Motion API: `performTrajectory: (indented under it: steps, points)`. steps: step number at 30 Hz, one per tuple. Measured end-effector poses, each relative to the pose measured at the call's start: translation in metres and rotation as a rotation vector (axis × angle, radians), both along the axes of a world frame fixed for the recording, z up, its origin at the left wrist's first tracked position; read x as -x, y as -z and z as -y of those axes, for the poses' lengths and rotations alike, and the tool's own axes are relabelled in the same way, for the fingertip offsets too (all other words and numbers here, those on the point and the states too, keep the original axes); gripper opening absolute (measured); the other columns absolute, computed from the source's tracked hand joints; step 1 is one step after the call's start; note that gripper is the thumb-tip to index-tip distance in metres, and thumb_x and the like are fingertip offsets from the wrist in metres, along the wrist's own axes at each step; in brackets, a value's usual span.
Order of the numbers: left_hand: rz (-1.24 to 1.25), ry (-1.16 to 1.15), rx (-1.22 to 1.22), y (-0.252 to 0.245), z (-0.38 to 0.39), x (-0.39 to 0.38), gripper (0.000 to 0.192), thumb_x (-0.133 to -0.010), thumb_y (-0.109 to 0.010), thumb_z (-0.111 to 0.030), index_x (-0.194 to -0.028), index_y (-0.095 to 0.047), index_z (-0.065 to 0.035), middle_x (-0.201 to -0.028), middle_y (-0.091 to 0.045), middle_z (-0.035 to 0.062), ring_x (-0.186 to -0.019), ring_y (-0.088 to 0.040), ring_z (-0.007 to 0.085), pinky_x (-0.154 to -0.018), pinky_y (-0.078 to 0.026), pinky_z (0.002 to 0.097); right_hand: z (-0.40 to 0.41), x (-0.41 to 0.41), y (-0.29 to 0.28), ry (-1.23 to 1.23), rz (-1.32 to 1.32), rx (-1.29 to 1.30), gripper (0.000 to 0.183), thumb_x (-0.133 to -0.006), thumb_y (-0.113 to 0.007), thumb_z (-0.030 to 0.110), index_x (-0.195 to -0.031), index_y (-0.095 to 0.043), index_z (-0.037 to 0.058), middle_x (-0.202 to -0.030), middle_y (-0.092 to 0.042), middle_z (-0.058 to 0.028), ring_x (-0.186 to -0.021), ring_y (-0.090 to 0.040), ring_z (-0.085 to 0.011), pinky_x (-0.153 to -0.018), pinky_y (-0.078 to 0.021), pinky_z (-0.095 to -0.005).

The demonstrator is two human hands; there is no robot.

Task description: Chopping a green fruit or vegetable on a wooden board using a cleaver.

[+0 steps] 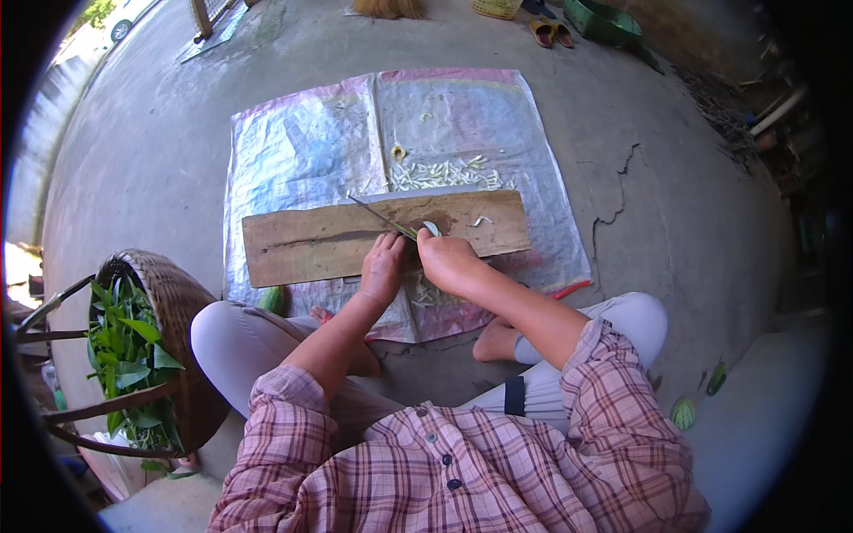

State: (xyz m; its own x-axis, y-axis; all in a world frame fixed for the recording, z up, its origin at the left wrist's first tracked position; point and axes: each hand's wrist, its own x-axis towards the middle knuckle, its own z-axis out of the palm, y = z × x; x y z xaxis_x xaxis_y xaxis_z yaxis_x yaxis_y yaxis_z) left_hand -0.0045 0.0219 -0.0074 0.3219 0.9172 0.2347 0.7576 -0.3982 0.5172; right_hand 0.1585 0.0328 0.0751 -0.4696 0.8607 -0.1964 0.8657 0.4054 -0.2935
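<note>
A long wooden board (pixel 313 245) lies across a plastic woven sheet (pixel 300 150) on the floor. At the board's near edge my left hand (pixel 384 266) has its fingers bent close to a thin, dark blade or strip (pixel 376 214); what it grips is hidden. My right hand (pixel 445 258) is closed beside it, with a pale green-and-white vegetable piece (pixel 432 228) at its fingers; whether it also holds a handle cannot be seen. Cut pale strips (pixel 446 174) are heaped beyond the board, and a small curved piece (pixel 482 220) rests on its right part.
A woven basket (pixel 166 286) of green leaves stands at the left, near my knee. A green vegetable (pixel 272 300) lies below the board's left end. Near my right elbow, a striped round fruit (pixel 683 413) is on the floor. Slippers (pixel 550 33) are at the top right.
</note>
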Motion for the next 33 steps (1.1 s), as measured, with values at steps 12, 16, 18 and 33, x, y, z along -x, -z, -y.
performTrajectory:
  steps: [12,16,18,33]
  points:
    - [0.092,0.014,-0.102,0.004,0.003,0.003,0.028,-0.079,-0.057,-0.003,-0.107,-0.058,-0.0036,-0.113,-0.059,0.0155,-0.105,-0.056,0.0343,-0.088,-0.049,0.0405,-0.012,-0.013,0.012,0.068,-0.113,-0.007,0.020,-0.081,-0.051,0.006,-0.099,-0.049,-0.0034,-0.077,-0.066,-0.0260,-0.074,-0.067,-0.0420,-0.067,-0.0543,-0.0489]
    - [0.078,0.004,-0.079,0.002,0.003,0.002,0.028,-0.079,-0.057,-0.003,-0.107,-0.057,-0.0035,-0.114,-0.059,0.0151,-0.106,-0.056,0.0339,-0.089,-0.048,0.0403,-0.005,-0.017,0.003,0.044,-0.116,-0.009,0.019,-0.081,-0.051,0.005,-0.097,-0.048,-0.0037,-0.076,-0.066,-0.0262,-0.074,-0.067,-0.0419,-0.066,-0.0541,-0.0493]
    - [0.078,0.003,-0.062,0.000,0.003,0.002,0.028,-0.079,-0.057,-0.003,-0.107,-0.057,-0.0034,-0.114,-0.059,0.0150,-0.107,-0.056,0.0338,-0.089,-0.048,0.0402,-0.001,-0.016,-0.007,0.024,-0.104,0.000,0.018,-0.081,-0.051,0.005,-0.096,-0.049,-0.0036,-0.076,-0.066,-0.0260,-0.074,-0.067,-0.0417,-0.066,-0.0542,-0.0492]
    - [0.065,-0.005,-0.087,0.001,0.002,0.002,0.028,-0.079,-0.056,-0.003,-0.107,-0.057,-0.0021,-0.112,-0.059,0.0155,-0.104,-0.055,0.0348,-0.088,-0.048,0.0411,0.004,-0.003,-0.012,-0.014,-0.031,0.022,0.019,-0.080,-0.051,0.003,-0.097,-0.049,-0.0055,-0.073,-0.065,-0.0252,-0.069,-0.067,-0.0402,-0.060,-0.0531,-0.0493]
